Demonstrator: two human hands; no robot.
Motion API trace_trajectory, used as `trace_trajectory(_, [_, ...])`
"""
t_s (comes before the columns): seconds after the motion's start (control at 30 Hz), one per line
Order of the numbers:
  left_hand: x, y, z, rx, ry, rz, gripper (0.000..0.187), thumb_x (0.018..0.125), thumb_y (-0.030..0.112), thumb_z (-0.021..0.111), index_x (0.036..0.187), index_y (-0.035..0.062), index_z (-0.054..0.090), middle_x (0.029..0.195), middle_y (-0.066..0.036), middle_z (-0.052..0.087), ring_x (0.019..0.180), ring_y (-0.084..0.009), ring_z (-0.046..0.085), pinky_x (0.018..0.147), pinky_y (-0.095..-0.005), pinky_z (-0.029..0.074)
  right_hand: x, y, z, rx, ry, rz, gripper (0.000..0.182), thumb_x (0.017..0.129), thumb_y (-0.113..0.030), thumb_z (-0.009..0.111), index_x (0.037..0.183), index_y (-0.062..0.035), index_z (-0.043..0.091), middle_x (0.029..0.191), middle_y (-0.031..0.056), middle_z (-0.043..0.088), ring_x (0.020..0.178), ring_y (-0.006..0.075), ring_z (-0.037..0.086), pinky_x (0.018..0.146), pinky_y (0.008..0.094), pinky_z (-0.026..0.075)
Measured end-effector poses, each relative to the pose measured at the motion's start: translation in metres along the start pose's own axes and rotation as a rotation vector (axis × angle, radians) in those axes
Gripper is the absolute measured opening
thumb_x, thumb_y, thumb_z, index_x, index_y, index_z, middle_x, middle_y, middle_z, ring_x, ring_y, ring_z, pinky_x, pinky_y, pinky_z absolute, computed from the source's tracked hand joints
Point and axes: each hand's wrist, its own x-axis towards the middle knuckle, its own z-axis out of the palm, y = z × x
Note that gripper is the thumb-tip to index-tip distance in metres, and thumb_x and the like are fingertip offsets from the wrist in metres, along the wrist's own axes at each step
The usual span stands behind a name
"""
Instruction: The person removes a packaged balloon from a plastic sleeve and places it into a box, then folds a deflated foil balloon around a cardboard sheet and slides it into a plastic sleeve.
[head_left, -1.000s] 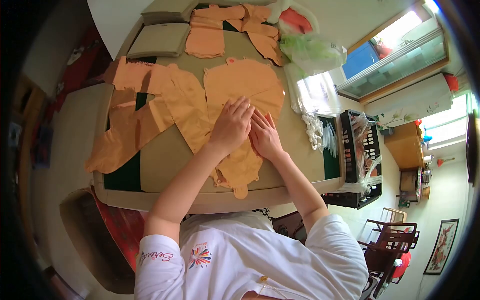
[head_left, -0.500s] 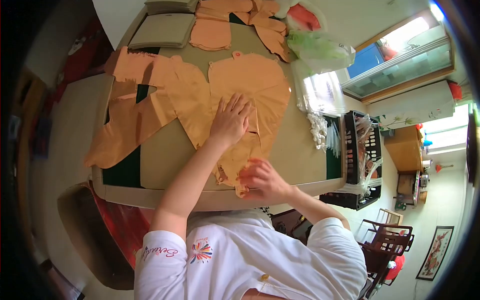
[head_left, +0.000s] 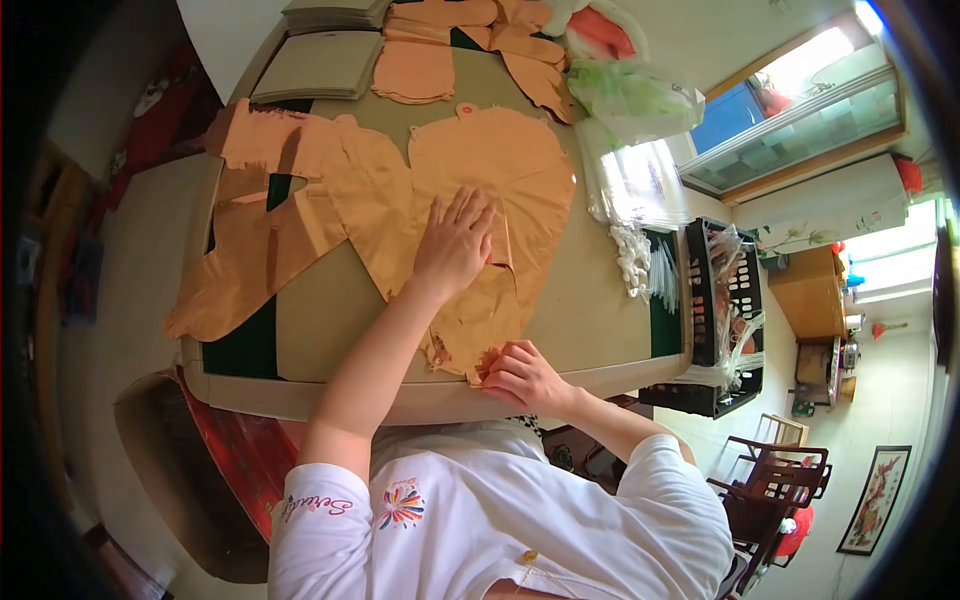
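A flat rose-gold foil balloon (head_left: 535, 175), uninflated, lies on the table before me, its narrow end towards my body. My left hand (head_left: 458, 240) rests on the middle of it, palm down with fingers stretched out. At the near end, my right hand (head_left: 520, 378) has its fingers curled and pinched on the crumpled foil tip, by the table's front edge. The fingertips cover part of that tip. To the left, touching or overlapping, spreads another flat foil balloon (head_left: 265, 235) with a cut-out shape and creases.
Grey-beige card sheets (head_left: 318, 66) are stacked at the far left of the table (head_left: 330, 310). More foil balloons (head_left: 413, 72) lie at the back. Plastic bags (head_left: 640, 100), white ribbon coils (head_left: 631, 262) and clear straws (head_left: 663, 272) sit right, beside a black crate (head_left: 705, 300).
My right hand has closed its fingers on the balloon's near tip, where before they were looser and blurred. My left hand stays flat in place. The view has shifted slightly.
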Motion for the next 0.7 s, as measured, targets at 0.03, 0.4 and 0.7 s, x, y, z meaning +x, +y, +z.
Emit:
trace_trajectory(0.03, [0.000,0.000,-0.001,0.002,-0.001,0.000,0.046,0.092,0.023,0.050,0.136,0.0086,0.048,0.146,-0.012,0.040,0.138,-0.0279,0.033,0.113,-0.0513,0.024,0.000,0.000,-0.001,0.000,0.004,-0.008,0.013,0.082,-0.013,0.068,0.092,-0.0105,0.061,0.090,0.0017,0.057,0.088,0.0215,0.054,0.085,0.0376,0.041])
trace_trajectory(0.4, [0.002,0.002,-0.003,-0.008,-0.005,-0.016,0.048,0.093,0.024,0.050,0.137,0.0048,0.045,0.146,-0.014,0.040,0.138,-0.0289,0.032,0.113,-0.0518,0.024,-0.004,0.000,0.003,-0.004,-0.002,-0.020,0.009,0.084,-0.016,0.068,0.090,-0.0120,0.061,0.087,0.0000,0.058,0.085,0.0194,0.055,0.086,0.0378,0.040])
trace_trajectory(0.7, [0.003,0.002,-0.001,0.045,-0.090,-0.023,0.050,0.095,0.027,0.046,0.139,0.0027,0.042,0.149,-0.011,0.037,0.141,-0.0262,0.027,0.115,-0.0506,0.020,0.068,0.110,-0.067,-0.278,0.284,0.386,0.038,0.074,-0.013,0.071,0.110,-0.0050,0.062,0.102,0.0142,0.058,0.100,0.0354,0.054,0.088,0.0445,0.043])
